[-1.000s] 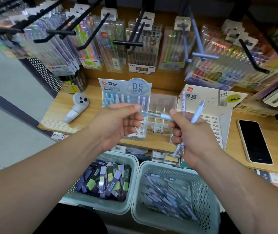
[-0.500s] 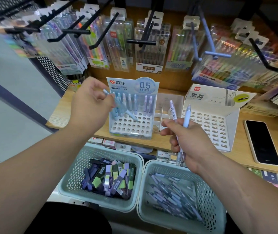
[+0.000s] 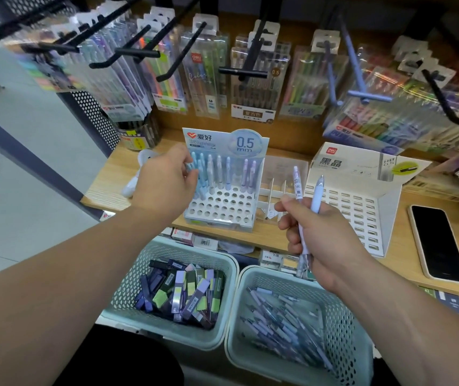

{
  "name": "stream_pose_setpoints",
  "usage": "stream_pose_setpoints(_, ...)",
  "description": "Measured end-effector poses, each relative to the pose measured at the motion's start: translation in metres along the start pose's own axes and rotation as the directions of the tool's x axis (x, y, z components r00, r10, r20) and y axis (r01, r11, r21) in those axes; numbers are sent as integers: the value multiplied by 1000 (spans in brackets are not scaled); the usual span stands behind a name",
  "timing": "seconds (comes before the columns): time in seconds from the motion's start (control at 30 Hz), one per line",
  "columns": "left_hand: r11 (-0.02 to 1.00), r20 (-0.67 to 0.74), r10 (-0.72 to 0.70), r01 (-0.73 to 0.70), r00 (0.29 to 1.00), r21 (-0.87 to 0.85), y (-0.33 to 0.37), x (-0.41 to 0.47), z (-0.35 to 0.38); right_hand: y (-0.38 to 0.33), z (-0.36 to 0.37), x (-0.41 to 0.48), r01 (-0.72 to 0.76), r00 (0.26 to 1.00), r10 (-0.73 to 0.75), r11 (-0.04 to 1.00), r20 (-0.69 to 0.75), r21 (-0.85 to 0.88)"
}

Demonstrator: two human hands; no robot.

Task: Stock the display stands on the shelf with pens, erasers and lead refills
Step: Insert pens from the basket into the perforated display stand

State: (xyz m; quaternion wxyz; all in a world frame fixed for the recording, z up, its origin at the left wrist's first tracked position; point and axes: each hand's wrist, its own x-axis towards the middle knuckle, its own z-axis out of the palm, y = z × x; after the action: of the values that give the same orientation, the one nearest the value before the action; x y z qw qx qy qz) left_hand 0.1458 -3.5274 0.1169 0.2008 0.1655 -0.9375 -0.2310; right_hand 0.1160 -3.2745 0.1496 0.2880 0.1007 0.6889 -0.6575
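Wood-grain shelf [image 3: 105, 192], perforated white pen stand [image 3: 222, 208], slim pastel pens [image 3: 218, 174]

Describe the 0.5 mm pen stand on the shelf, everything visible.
The pen stand is white and plastic-looking, and it stands upright on the wooden shelf. Its top is a grid of round holes, with the front rows empty. Blue and lilac pens stand upright in the rear rows. A pale backing card printed 0.5 mm rises behind. The left hand grips a blue pen at its left rear corner.
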Motion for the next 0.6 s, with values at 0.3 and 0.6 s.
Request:
stream_pose_setpoints(0.3,999,29,-13,12,999,52,-3,1,10,-3,-5,-2,-17,999,16,1000,28,7)
stream_pose_setpoints(0.6,997,10,23,-23,1000,76,0,2,14,-6,-8,-6,-104,984,77,980,158,170)
